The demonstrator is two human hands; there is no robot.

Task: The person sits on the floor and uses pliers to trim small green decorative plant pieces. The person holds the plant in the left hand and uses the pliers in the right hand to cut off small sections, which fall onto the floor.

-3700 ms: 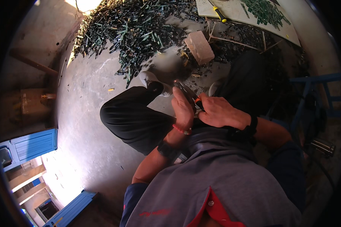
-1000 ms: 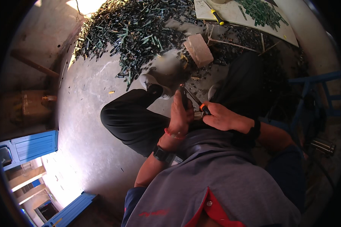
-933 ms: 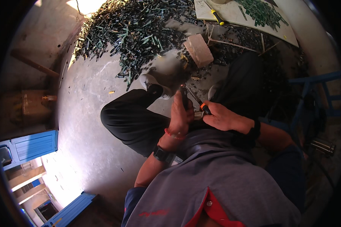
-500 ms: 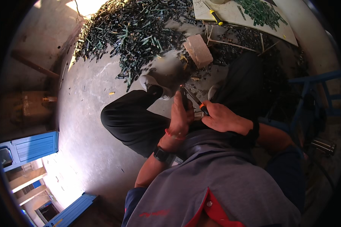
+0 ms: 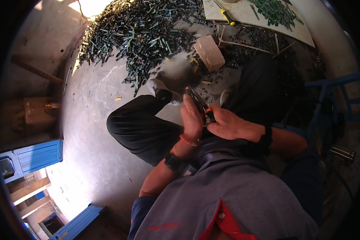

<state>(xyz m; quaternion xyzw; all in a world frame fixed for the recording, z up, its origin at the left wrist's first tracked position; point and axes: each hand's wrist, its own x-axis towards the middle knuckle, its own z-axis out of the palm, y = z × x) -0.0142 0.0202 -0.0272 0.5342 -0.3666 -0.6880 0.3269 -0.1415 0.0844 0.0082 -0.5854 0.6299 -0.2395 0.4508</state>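
Note:
My left hand is closed round a dark, narrow piece, whose far end sticks out past the fingers with a small reddish glint at its tip. Its exact kind does not show. In my right hand is a screwdriver with an orange and black handle. The screwdriver's shaft slants up and left, lying close along the dark piece; whether they touch I cannot tell. Both hands are above my lap, between my knees, and the left fingers are partly hidden.
A big heap of black and green strips covers the floor ahead. Bricks stand beyond my hands. A pale board at the far right carries green strips and a yellow-black screwdriver. A blue frame stands at the right.
The dark piece's tip has shifted slightly left and away from me. The screwdriver's shaft has swung closer alongside it, and my right hand has moved a little left.

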